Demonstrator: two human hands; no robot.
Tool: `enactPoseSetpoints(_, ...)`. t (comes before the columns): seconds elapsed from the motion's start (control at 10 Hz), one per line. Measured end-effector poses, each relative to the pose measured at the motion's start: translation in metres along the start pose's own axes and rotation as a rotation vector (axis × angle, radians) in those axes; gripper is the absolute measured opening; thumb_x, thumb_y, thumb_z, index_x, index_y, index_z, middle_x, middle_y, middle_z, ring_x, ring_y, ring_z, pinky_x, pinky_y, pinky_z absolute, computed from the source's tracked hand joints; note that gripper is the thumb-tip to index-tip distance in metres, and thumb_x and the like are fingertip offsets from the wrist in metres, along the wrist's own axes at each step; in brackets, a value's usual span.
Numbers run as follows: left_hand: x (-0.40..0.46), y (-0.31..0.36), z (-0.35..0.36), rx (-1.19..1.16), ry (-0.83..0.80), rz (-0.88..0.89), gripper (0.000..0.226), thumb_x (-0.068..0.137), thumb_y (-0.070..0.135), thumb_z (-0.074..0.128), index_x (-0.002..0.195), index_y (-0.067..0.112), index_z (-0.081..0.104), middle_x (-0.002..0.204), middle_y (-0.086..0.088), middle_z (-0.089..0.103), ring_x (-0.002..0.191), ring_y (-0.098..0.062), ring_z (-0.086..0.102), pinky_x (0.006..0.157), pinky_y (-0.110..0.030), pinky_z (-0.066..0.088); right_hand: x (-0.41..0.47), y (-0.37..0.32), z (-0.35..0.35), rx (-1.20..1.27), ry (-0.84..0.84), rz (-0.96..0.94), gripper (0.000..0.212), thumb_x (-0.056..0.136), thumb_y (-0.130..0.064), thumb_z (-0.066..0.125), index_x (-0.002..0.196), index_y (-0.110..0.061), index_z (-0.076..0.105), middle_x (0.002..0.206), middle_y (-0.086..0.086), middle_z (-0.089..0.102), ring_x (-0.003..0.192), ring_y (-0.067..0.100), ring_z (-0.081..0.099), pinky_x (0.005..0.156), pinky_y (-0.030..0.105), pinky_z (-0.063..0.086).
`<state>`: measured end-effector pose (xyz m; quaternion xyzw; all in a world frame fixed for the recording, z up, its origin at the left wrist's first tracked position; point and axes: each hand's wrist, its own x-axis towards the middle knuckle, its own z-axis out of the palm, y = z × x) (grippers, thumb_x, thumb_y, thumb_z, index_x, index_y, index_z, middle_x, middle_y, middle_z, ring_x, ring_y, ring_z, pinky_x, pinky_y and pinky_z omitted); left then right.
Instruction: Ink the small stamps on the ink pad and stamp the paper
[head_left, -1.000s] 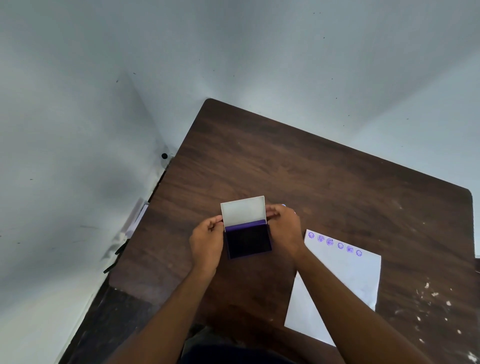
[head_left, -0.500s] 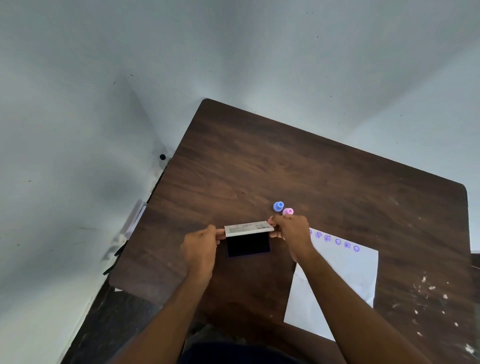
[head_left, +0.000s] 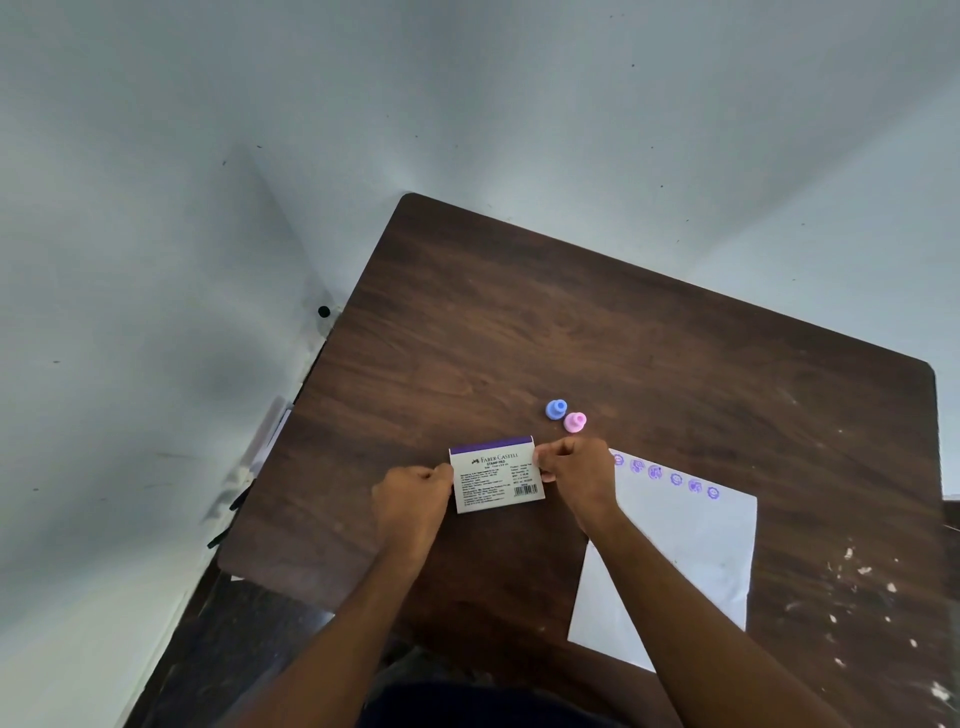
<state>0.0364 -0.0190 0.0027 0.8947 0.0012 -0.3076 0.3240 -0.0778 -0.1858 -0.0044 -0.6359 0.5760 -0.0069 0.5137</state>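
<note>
The ink pad (head_left: 497, 475) lies flat on the table (head_left: 519, 322) with its labelled lid shut over the ink, and it is gripped at both short sides. The left hand (head_left: 413, 504) is curled, its fingertips pinched against the left edge of the case; the right hand (head_left: 576, 475) is likewise curled, thumb and fingers closed on the right edge. Whether the fingers hold lid and base together or the lid alone cannot be told. This two-sided hold is judged to serve a purpose: the lid is kept square over the base, and the case is steadied so that it does not slide on the smooth wood. The blue stamp (head_left: 556, 409) and the pink stamp (head_left: 575, 422) stand just beyond the right fingertips, apart from them and touching or nearly touching one another, set down handle-up so that the inked faces are kept under them. The paper (head_left: 691, 545) lies to the outer side of the right hand, partly covered by the right forearm, and a row of purple prints (head_left: 666, 476) is carried along its far edge, beginning just beside the right knuckles. With the pad shut and the stamps set aside, the stamping is judged to be finished or paused.
</note>
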Motion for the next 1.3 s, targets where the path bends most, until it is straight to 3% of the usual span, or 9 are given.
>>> enactPoseSetpoints(0.1,0.000,-0.001,0.002,0.071,0.067,0.053,0.028,0.078,0.045,0.063,0.067,0.023,0.074,0.069,0.010,0.072,0.057,-0.003,0.061,0.054,-0.022,0.046,0.001,0.002,0.004,-0.046,0.020,-0.015,0.013,0.087,-0.013,0.070,0.075,-0.009,0.070,0.091,0.005,0.077,0.076,0.012,0.072,0.067,0.032,0.062)
enactPoseSetpoints(0.2,0.003,-0.002,0.003,0.033,0.057,0.078,0.021,0.080,0.043,0.071,0.080,0.024,0.079,0.073,0.013,0.074,0.062,0.000,0.065,0.063,-0.024,0.054,0.004,0.003,0.006,-0.113,0.029,-0.010,0.012,0.087,-0.015,0.070,0.076,-0.010,0.069,0.094,0.005,0.076,0.078,0.013,0.072,0.069,0.035,0.062)
enactPoseSetpoints(0.4,0.010,-0.002,0.005,-0.126,-0.012,-0.001,0.018,0.079,0.033,0.078,0.063,0.025,0.074,0.053,0.010,0.069,0.050,-0.003,0.067,0.065,-0.036,0.061,0.006,-0.002,0.005,-0.167,0.028,-0.001,0.014,0.086,-0.015,0.071,0.074,-0.009,0.069,0.095,0.006,0.075,0.079,0.014,0.071,0.070,0.032,0.062)
enactPoseSetpoints(0.8,0.010,0.001,0.006,-0.103,0.015,0.004,0.021,0.077,0.031,0.077,0.059,0.023,0.070,0.051,0.012,0.068,0.049,-0.002,0.066,0.063,-0.036,0.061,0.004,-0.004,0.009,-0.283,0.077,-0.061,0.019,0.092,-0.018,0.061,0.080,-0.005,0.067,0.094,0.008,0.074,0.075,0.014,0.067,0.068,0.030,0.060)
enactPoseSetpoints(0.9,0.011,0.002,0.006,-0.098,-0.002,0.003,0.019,0.077,0.028,0.077,0.060,0.022,0.071,0.052,0.009,0.069,0.052,-0.005,0.068,0.065,-0.037,0.061,0.004,-0.002,0.012,-0.322,0.082,-0.077,0.021,0.094,-0.018,0.058,0.076,-0.008,0.064,0.091,0.006,0.073,0.070,0.010,0.062,0.059,0.021,0.054)
enactPoseSetpoints(1.1,0.012,0.005,0.005,-0.083,0.002,0.006,0.018,0.076,0.027,0.076,0.060,0.021,0.071,0.053,0.008,0.069,0.053,-0.006,0.068,0.065,-0.038,0.061,0.007,-0.004,0.013,-0.393,0.111,-0.091,0.031,0.094,-0.018,0.057,0.063,-0.015,0.055,0.086,0.007,0.073,0.058,0.008,0.057,0.054,0.017,0.050)
enactPoseSetpoints(1.2,0.013,0.004,0.005,-0.087,-0.009,0.009,0.017,0.077,0.027,0.076,0.061,0.022,0.071,0.053,0.009,0.069,0.051,-0.002,0.067,0.063,-0.036,0.061,0.007,-0.006,0.013,-0.382,0.090,-0.070,0.032,0.095,-0.019,0.055,0.063,-0.016,0.052,0.087,0.007,0.072,0.062,0.011,0.059,0.057,0.020,0.053)
enactPoseSetpoints(1.3,0.012,0.005,0.006,-0.133,-0.012,0.015,0.010,0.079,0.028,0.072,0.070,0.023,0.070,0.063,0.007,0.071,0.058,-0.004,0.068,0.064,-0.036,0.062,-0.002,-0.009,0.013,-0.337,0.166,-0.168,0.032,0.095,-0.019,0.052,0.063,-0.016,0.050,0.079,0.005,0.069,0.067,0.014,0.063,0.063,0.025,0.055)
